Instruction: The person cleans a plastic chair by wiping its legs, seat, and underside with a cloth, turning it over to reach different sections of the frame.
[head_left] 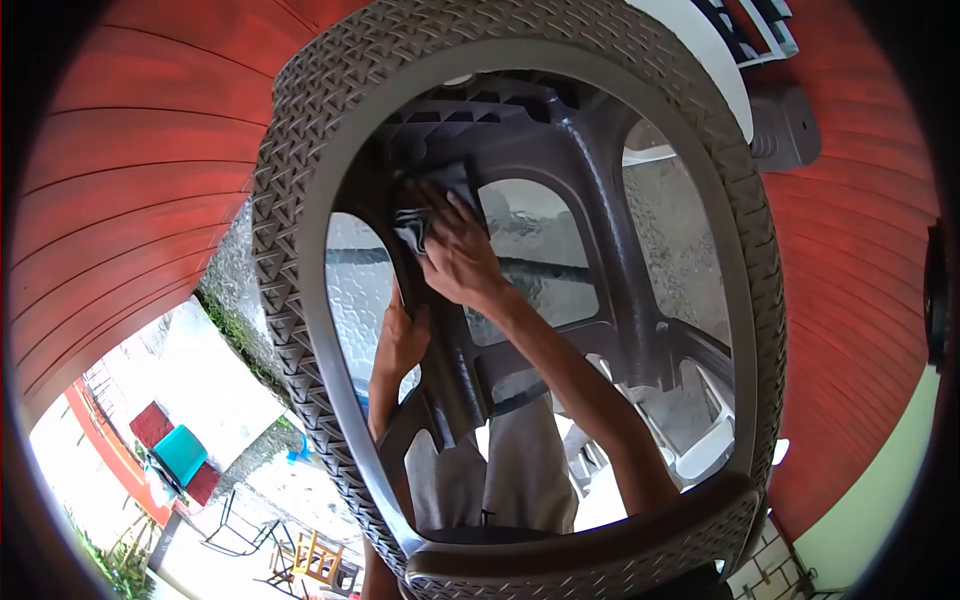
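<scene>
A dark brown plastic chair (505, 52) with a woven-pattern rim fills the middle of the view, its ribbed underside towards me. Through the rim's large opening reach both of my arms. My right hand (462, 250) presses a dark, light-striped cloth (412, 222) against the chair's inner surface, with its fingers over the fabric. Lower and to the left, my left hand (402, 340) grips the edge of one of the chair's inner supports; part of its fingers is hidden behind that support.
Red boarded walls (140, 190) curve along both sides. White plastic chairs (705, 445) stand below right, beyond the brown chair. At the lower left are a turquoise and red seat (180, 455), a wooden chair (316, 558) and a thin metal frame (238, 525). A grey box-like object (785, 128) is upper right.
</scene>
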